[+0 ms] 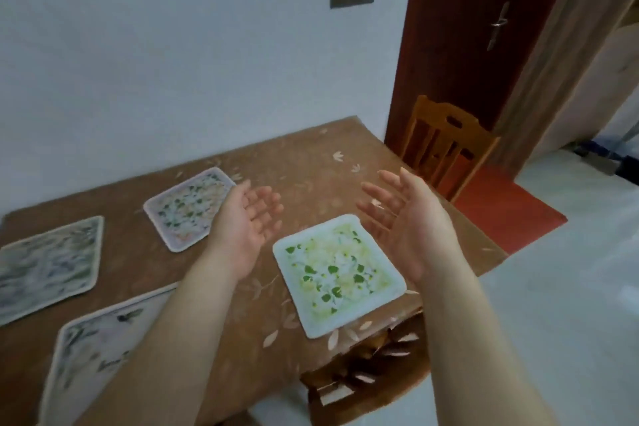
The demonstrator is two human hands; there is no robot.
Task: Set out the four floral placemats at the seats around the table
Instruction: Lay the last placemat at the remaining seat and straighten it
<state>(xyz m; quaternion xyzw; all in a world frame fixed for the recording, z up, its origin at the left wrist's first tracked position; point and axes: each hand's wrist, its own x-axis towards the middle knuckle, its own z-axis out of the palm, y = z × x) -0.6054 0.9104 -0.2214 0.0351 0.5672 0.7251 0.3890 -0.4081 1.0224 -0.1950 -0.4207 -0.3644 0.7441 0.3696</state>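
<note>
Four floral placemats lie flat on the brown tablecloth [297, 162]. A green and yellow placemat [337, 273] sits near the table's right front corner. A pastel placemat [190, 207] lies farther back, a grey-blue placemat [48, 266] is at the left, and a pale placemat [93, 349] is at the near left, partly hidden by my left forearm. My left hand [247, 221] and my right hand [401, 214] hover above the table, palms facing each other, fingers spread, holding nothing. The green placemat lies below and between them.
The table stands against a white wall. A wooden chair [446, 145] stands at the table's far right end, in front of a dark red door [484, 28]. A red floor mat [505, 211] lies beside it on pale floor tiles.
</note>
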